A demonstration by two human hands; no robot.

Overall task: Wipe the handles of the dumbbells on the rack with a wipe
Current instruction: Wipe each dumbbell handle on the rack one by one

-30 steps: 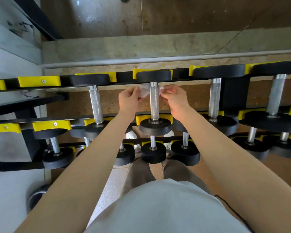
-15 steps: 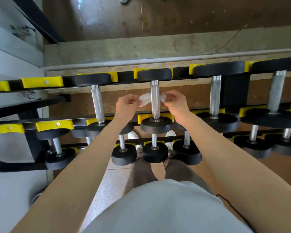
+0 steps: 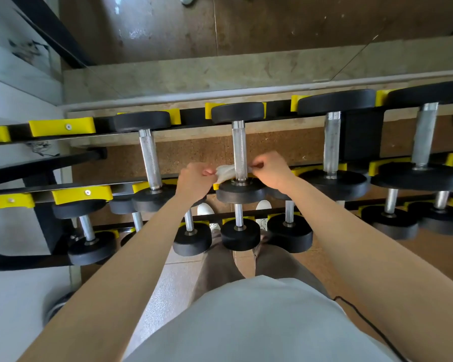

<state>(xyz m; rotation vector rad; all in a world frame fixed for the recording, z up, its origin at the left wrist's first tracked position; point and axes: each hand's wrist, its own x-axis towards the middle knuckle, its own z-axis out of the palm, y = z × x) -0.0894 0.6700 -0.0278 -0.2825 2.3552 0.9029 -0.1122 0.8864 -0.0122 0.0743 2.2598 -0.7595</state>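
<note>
The left hand (image 3: 195, 182) and right hand (image 3: 271, 169) pinch a crumpled white wipe (image 3: 226, 172) looped behind one knurled steel dumbbell handle (image 3: 239, 147). Most of the yellow-cradled black rack (image 3: 63, 126) likely remains.

White shoes (image 3: 205, 209), brown trousers (image 3: 220, 262), black cable (image 3: 358, 313)

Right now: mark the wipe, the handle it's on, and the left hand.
wipe (image 3: 226, 172): head view, bunched white part left of the handle.
handle (image 3: 239, 147): head view, bare knurled middle above the wipe.
left hand (image 3: 195, 180): head view, back of the hand.
</note>
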